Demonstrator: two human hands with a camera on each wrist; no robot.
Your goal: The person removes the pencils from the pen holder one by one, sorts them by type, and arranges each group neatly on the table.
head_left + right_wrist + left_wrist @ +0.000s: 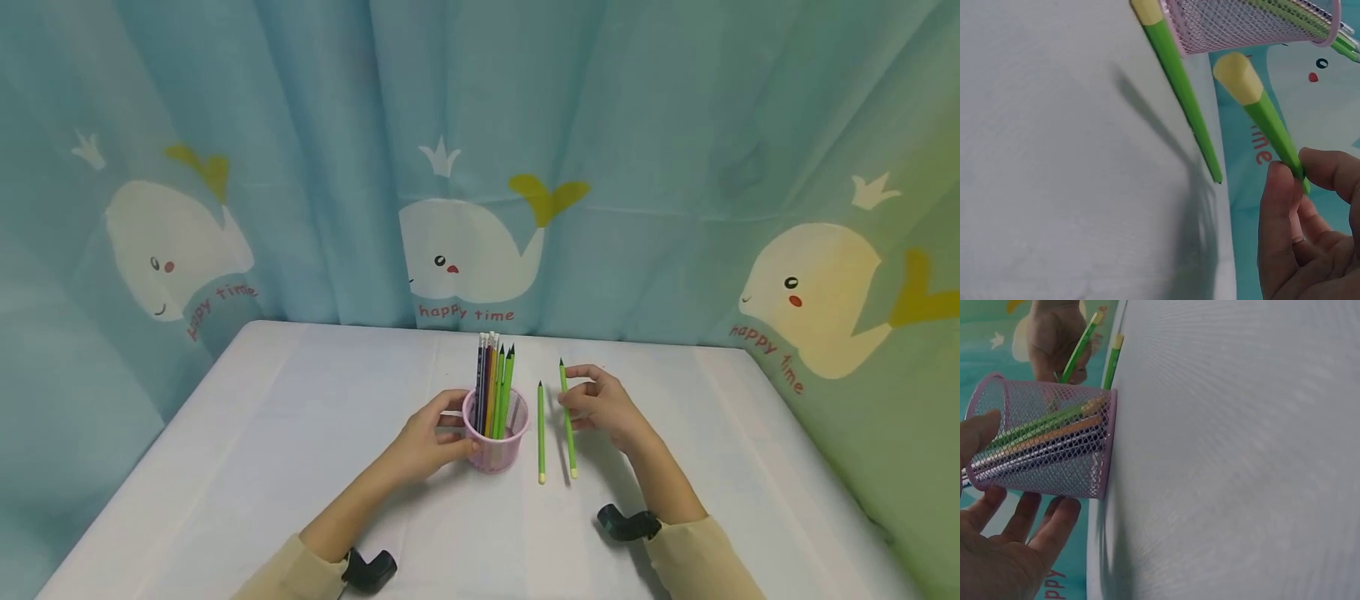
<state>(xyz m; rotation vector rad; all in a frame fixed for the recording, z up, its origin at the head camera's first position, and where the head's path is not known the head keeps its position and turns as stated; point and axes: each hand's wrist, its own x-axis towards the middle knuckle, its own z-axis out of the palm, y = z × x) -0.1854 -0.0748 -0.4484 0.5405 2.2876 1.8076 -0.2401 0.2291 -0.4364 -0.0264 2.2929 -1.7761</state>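
A pink mesh pencil cup (498, 457) stands upright on the table, holding dark, orange and green pencils (503, 400). My left hand (426, 442) grips its left side, thumb toward the front and fingers behind; the left wrist view shows thumb and fingertips against the mesh (1038, 478). To the right of the cup, my right hand (606, 407) pinches a green pencil (1272, 128) between thumb and fingers. This pencil is lifted off the table, its dark point away from me and its pale yellow end nearer. Another green pencil (541, 433) lies between it and the cup.
The table (300, 417) has a white cover. A blue curtain (645, 100) printed with white whales hangs right behind its far edge. Black curved pieces (628, 525) are strapped at both wrists, beside the beige sleeves (701, 558).
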